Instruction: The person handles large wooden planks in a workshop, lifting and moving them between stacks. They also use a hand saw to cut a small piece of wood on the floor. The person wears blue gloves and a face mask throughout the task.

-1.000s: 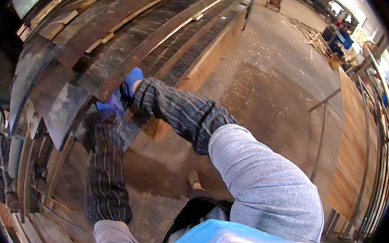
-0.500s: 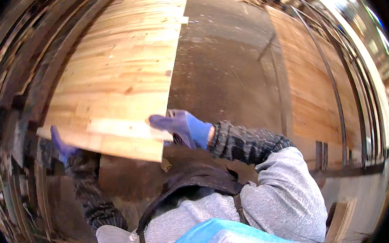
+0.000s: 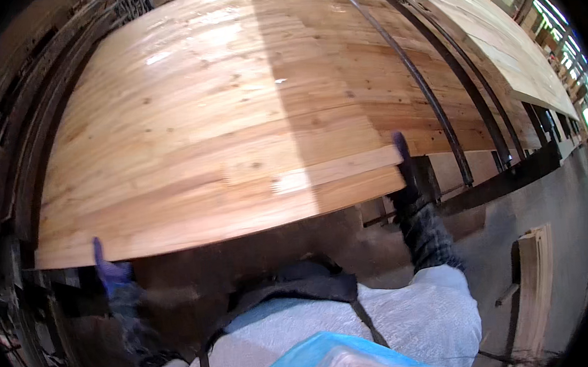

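Note:
A large pale wooden panel (image 3: 185, 137), made of joined strips with knots, stretches away in front of me. Its near edge spans from my left hand to my right. My left hand (image 3: 114, 272), in a blue-purple glove, grips that edge near the left corner, thumb on top and fingers hidden underneath. At the near right corner my right hand (image 3: 404, 160), gloved too and in shadow, closes on the edge with its thumb pointing up. A shadow line runs down the panel, leaving its right part darker.
Dark metal rails (image 3: 52, 135) run along the left side. To the right, metal bars (image 3: 413, 68) cross over another wooden board (image 3: 435, 115). Beyond them lies a paler panel (image 3: 499, 47). Wooden planks (image 3: 532, 288) stand on the floor at lower right.
The panel has turned from steeply tilted to flatter, its right edge swinging out to the right over the floor. My right hand has moved right with it; my left hand is slightly lower.

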Motion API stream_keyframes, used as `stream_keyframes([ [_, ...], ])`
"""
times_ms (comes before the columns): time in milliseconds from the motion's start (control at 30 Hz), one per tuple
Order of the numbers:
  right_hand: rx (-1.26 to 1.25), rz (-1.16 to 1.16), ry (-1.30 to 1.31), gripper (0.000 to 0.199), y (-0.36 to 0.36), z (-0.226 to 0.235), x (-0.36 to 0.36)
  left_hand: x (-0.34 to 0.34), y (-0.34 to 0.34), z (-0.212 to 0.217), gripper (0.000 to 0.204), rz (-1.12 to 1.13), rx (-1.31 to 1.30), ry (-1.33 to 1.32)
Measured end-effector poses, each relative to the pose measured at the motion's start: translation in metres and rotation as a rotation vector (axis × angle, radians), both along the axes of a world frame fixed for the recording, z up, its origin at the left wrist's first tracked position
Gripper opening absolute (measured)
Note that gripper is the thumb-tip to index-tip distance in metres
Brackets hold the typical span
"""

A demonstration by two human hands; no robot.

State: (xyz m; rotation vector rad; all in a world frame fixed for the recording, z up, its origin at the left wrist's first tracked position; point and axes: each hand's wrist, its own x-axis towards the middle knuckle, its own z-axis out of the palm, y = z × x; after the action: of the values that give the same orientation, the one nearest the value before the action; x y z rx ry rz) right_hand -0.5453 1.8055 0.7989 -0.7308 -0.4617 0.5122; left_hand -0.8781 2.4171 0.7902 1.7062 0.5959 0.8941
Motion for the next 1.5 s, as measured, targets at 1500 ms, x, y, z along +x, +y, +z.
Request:
stream_keyframes([
  [1500,-0.094,0.138,0.519,0.051,0.845,0.089,-0.431,-0.253,0.525,0.101,0.063,0.131,-0.973,-0.627],
])
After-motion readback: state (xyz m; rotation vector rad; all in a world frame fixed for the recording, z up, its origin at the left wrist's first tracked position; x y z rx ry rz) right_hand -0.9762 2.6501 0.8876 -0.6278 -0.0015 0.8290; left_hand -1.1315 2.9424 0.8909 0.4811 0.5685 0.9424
